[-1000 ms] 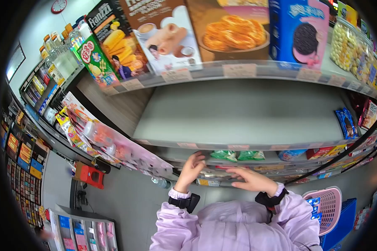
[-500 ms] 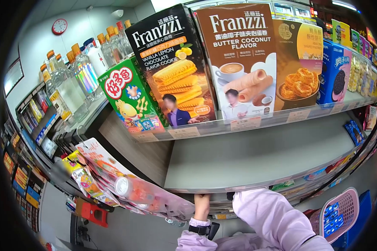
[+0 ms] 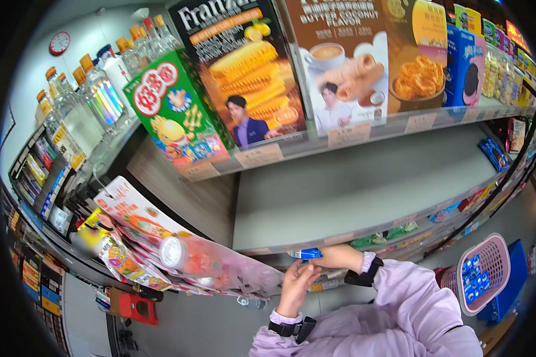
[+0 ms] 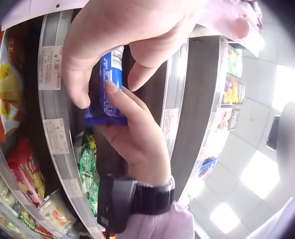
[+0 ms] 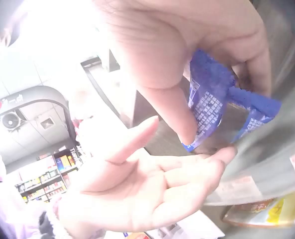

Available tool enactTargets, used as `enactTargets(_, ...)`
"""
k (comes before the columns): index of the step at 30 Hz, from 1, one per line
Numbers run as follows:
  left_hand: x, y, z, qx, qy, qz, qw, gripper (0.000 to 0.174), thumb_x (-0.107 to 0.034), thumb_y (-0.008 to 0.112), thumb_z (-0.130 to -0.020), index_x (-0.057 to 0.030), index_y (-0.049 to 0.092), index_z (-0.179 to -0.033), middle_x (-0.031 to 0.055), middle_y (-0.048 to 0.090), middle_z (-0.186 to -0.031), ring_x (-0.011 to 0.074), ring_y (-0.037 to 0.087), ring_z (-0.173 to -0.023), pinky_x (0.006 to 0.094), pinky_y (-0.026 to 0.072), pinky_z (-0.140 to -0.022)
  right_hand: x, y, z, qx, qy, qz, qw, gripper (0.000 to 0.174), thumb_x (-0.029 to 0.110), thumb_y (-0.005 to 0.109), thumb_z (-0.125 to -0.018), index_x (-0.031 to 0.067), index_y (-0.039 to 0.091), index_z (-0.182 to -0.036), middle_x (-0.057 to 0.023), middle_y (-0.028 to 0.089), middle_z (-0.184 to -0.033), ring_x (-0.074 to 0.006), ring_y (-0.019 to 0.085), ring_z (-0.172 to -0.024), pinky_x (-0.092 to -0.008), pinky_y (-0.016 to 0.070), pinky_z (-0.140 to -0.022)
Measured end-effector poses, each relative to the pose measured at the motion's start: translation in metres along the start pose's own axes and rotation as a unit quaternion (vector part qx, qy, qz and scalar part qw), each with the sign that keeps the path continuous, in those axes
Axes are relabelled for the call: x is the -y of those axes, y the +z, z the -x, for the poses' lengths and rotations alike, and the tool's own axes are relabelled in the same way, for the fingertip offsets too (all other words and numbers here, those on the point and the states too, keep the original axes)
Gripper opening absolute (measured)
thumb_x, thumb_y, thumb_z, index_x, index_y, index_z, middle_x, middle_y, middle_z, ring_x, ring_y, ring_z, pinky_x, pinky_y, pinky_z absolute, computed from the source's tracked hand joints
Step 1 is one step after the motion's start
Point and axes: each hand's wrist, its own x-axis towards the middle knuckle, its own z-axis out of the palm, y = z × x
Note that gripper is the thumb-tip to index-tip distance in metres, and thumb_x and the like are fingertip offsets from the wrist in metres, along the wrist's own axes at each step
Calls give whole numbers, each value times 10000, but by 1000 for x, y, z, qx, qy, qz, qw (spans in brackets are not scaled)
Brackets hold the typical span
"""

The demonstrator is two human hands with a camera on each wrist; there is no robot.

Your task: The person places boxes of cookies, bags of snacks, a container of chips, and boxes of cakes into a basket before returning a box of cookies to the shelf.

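A small blue snack packet (image 3: pixel 308 254) with white print and a barcode is in my right hand (image 3: pixel 339 257), just below the front edge of the bare grey shelf (image 3: pixel 363 202). The right thumb presses on the wrapper (image 4: pixel 118 74) in the left wrist view. My left hand (image 3: pixel 298 287) is close beneath it. Seen from the right wrist, the left palm (image 5: pixel 137 194) faces up with fingers extended, their tips at the lower end of the packet (image 5: pixel 207 109).
Cookie boxes (image 3: pixel 250 83) line the shelf above. Hanging snack bags and a pink-filled jar (image 3: pixel 187 254) crowd the left side. Green packets (image 3: pixel 369 240) lie on the lower shelf. At right, a pink basket (image 3: pixel 500 256) holds several blue packets. A red stool (image 3: pixel 136 307) stands on the floor.
Both hands first hovered unladen before the lower shelf, then reached in under the upper one. They have come back out, the right hand holding the blue snack packet. The head view shifted too.
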Motion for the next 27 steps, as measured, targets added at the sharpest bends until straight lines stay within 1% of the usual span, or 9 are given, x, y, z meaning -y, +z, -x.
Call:
enactTargets(1,2,-1,3,30,-15,32,999,329,-115,583,-893,19,453,-1165,126,585,-1098,214,606,-985,346,496,-882,-1,2,17,-60,-80,-26,995,468,335,630,-767,4,567,-1091,-212,613,-998,-350,572,-992,-409,464,-810)
enactTargets(3,8,3,12,58,-15,27,998,284,-115,578,-897,-3,479,-1138,97,591,-1086,198,606,-972,352,497,-875,-5,20,44,-205,-121,-36,971,526,260,680,-724,-14,524,-1145,-229,586,-1013,-390,575,-946,-421,467,-813)
enactTargets(4,12,5,18,47,-13,19,999,284,-109,584,-894,-9,477,-1137,88,589,-1078,183,600,-973,336,494,-867,3,13,61,-156,-84,-59,982,600,198,700,-718,-25,450,-1217,-232,539,-1072,-407,550,-969,-425,455,-850)
enactTargets(9,38,19,26,38,0,-22,999,376,-35,644,-838,-35,477,-1174,51,575,-1082,133,560,-990,289,473,-847,-20,32,114,-134,-166,-122,969,698,197,702,-745,-15,354,-1312,-227,469,-1210,-371,460,-1135,-400,398,-950)
enactTargets(12,38,22,32,90,-30,-61,994,437,-9,674,-804,-29,471,-1190,46,572,-1090,131,555,-998,290,455,-874,-35,24,139,-129,-192,-191,954,668,222,695,-791,-3,359,-1322,-200,482,-1221,-325,487,-1127,-379,404,-950)
enactTargets(16,25,55,33,211,-52,-59,974,524,-5,703,-774,-13,449,-1232,57,546,-1152,139,525,-1065,310,432,-913,-59,14,171,-159,-141,-272,939,665,215,704,-794,17,358,-1326,-187,495,-1217,-291,562,-1049,-366,461,-885)
enactTargets(19,27,80,28,282,-34,-79,956,568,9,706,-765,-7,428,-1260,78,518,-1201,167,508,-1104,340,422,-940,-64,-7,195,-97,-138,-307,937,689,232,715,-785,11,355,-1329,-193,528,-1173,-281,579,-1016,-371,465,-884)
enactTargets(23,36,125,16,329,33,-82,940,675,73,690,-746,-23,349,-1320,120,486,-1250,221,498,-1147,384,413,-968,-70,-33,231,-164,-129,-250,946,749,222,724,-777,-3,306,-1357,-195,516,-1176,-263,589,-960,-360,477,-850)
enactTargets(27,43,186,10,339,46,-59,938,624,121,637,-761,-17,353,-1300,137,450,-1290,246,482,-1179,396,408,-983,-85,-64,268,-279,-114,-268,915,739,162,759,-747,12,341,-1338,-170,444,-1243,-243,584,-976,-350,470,-877)
